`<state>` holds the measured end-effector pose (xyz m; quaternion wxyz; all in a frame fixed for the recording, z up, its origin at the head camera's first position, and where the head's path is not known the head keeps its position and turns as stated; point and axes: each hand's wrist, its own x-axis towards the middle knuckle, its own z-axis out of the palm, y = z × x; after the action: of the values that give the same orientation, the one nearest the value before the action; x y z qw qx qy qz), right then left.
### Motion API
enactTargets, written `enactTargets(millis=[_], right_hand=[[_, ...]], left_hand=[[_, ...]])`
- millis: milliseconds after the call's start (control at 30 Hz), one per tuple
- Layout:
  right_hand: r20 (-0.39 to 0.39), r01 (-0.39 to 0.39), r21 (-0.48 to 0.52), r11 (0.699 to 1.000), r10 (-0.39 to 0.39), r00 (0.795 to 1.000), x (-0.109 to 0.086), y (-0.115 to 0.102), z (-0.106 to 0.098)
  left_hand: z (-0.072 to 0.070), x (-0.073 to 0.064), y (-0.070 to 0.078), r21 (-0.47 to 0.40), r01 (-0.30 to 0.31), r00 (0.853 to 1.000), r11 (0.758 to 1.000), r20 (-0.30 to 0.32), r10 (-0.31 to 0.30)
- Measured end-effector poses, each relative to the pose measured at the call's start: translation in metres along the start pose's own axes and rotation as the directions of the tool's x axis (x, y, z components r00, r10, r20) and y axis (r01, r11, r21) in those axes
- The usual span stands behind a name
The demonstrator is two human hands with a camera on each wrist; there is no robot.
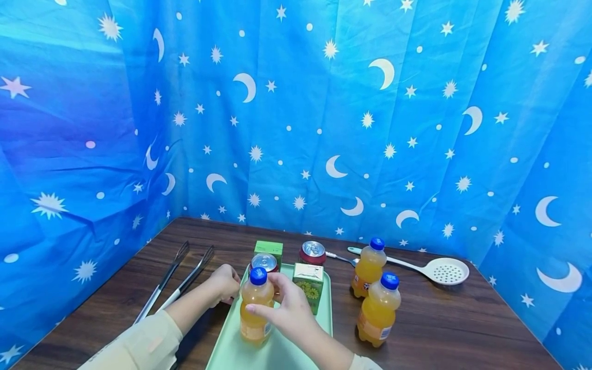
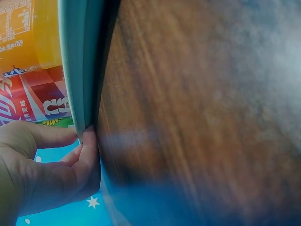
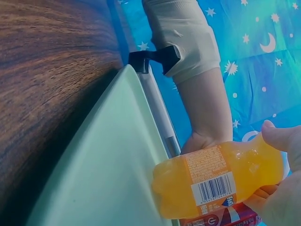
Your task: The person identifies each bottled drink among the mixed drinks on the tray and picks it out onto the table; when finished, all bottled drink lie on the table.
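My left hand [image 1: 225, 283] pinches the rim of a pale green tray [image 1: 282, 349] at its left side; the left wrist view shows thumb and fingers on the tray edge [image 2: 77, 61]. An orange soda bottle [image 1: 256, 318] with a blue cap stands upright on the tray. Thumb and fingers of my right hand [image 1: 293, 311] hold it by its upper part, as the right wrist view confirms. Right behind that bottle is a red soda can [image 1: 264, 261], mostly hidden. A green drink carton [image 1: 308, 288] with yellow flowers stands on the tray at the right.
Farther back are another green carton [image 1: 269, 248] and another red can [image 1: 313, 252]. Two more orange soda bottles [image 1: 368, 270] stand right of the tray, near a fork [image 1: 342, 257] and a white slotted spoon [image 1: 446, 271]. Long metal tongs [image 1: 176, 288] lie at the left.
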<state>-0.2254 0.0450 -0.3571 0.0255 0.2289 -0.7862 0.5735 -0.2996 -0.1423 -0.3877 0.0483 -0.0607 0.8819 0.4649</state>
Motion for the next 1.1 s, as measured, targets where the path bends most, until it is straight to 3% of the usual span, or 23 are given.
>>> enactTargets(millis=[533, 733, 1100], right_hand=[[0.013, -0.021, 0.1, 0.995, 0.02, 1.0, -0.012, -0.021, -0.014], [0.039, -0.006, 0.128, 0.992, 0.001, 0.999, -0.022, -0.026, -0.02], [0.11, -0.065, 0.201, 0.977, 0.044, 0.993, -0.037, -0.028, -0.028]], left_hand=[[0.002, 0.001, 0.0, -0.04, -0.01, 1.0, 0.999, -0.008, 0.01], [0.002, 0.001, 0.001, -0.026, 0.014, 1.0, 1.0, 0.003, -0.013], [0.001, 0.0, 0.0, -0.024, 0.005, 1.0, 1.0, 0.003, -0.005]])
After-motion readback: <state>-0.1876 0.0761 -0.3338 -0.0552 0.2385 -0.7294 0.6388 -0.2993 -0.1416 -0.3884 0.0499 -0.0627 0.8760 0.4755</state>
